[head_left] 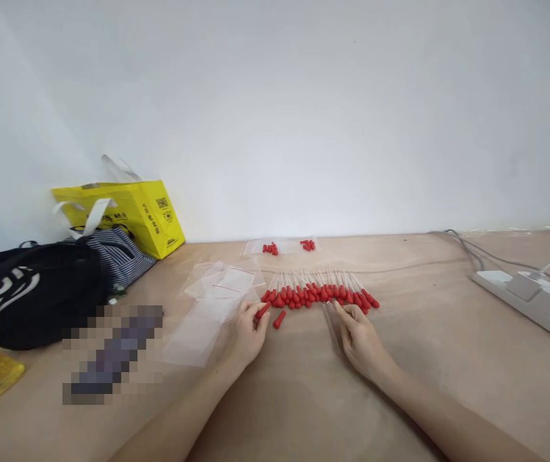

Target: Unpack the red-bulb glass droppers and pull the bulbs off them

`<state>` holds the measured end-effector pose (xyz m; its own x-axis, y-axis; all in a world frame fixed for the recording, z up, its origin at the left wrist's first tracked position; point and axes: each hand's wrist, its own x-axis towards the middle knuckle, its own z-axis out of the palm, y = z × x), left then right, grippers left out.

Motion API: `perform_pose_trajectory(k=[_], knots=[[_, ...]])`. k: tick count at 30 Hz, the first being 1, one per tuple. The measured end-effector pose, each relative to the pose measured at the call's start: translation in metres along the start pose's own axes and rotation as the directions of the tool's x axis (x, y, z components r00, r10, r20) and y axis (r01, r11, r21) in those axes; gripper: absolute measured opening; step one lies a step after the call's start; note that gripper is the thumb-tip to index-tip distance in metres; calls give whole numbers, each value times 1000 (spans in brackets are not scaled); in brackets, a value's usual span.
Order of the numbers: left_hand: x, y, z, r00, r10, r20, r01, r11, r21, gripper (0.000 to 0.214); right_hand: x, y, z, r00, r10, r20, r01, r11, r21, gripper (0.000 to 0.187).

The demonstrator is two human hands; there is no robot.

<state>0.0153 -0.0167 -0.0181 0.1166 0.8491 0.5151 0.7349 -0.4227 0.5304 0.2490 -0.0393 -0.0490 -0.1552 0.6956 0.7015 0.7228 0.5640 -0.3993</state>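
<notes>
A row of several glass droppers with red rubber bulbs (320, 294) lies across the tan table (303, 398). My left hand (247, 330) is closed on one red bulb (262, 312) at the row's left end. A loose red bulb (279, 319) lies just right of it. My right hand (359, 337) pinches a clear glass tube (331, 316) near the row's right part. Clear zip bags (217, 301) lie left of my left hand.
Two filled bags with red bulbs (287, 246) lie by the wall. A yellow carrier bag (130, 215), a striped cloth and a black bag (38, 292) crowd the left. A white power strip (534, 301) with cables sits at the right.
</notes>
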Motion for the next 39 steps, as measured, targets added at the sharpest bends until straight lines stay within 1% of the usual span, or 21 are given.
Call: perform_pose_trajectory(k=[3,5,6,11,14,16,20,22,24,26,28,31,33,34,36,39], knots=[[3,-6,-3,985,-155,74,156,987,-21,17,-1,2,2,1000,18,1,-18,999,-39,45],[3,-6,-4,971,-216,107,222,974,-46,20,-2,2,4,1000,19,10,-18,998,-54,48],[3,-4,-4,967,-227,112,234,971,-56,21,-2,1,5,1000,19,12,-18,998,-59,48],[5,2,-3,971,-183,151,199,975,-95,18,0,-1,10,999,27,20,-26,998,-56,43],[6,2,-3,968,-176,181,197,975,-105,19,2,-5,9,998,53,36,-52,998,-46,33],[6,0,-3,971,-172,168,189,978,-92,22,4,-7,6,996,76,44,-74,997,-35,27],[9,0,-2,990,-92,108,97,994,-41,21,5,-8,3,993,111,48,-111,994,-12,23],[16,3,-3,995,-14,98,16,1000,-20,18,4,-6,2,988,145,48,-146,989,16,23],[27,10,-3,991,90,101,-91,996,13,14,3,-4,1,980,190,59,-194,977,83,24],[41,19,0,971,191,145,-201,978,53,12,3,-5,-2,973,216,80,-226,961,156,28],[55,28,6,938,263,225,-287,955,81,15,3,-11,-7,972,205,113,-222,959,174,35],[73,39,20,883,328,336,-384,916,114,21,6,-26,-13,965,164,203,-185,979,87,52],[82,42,30,857,352,377,-424,897,125,22,8,-37,-12,952,172,255,-176,984,-3,61],[85,42,34,848,360,389,-436,891,127,22,9,-42,-10,946,182,268,-176,983,-43,60],[91,42,40,836,369,405,-450,884,124,19,11,-46,-3,942,191,274,-173,981,-88,50],[96,40,46,813,381,440,-472,874,116,16,12,-44,7,947,189,261,-172,981,-88,34]])
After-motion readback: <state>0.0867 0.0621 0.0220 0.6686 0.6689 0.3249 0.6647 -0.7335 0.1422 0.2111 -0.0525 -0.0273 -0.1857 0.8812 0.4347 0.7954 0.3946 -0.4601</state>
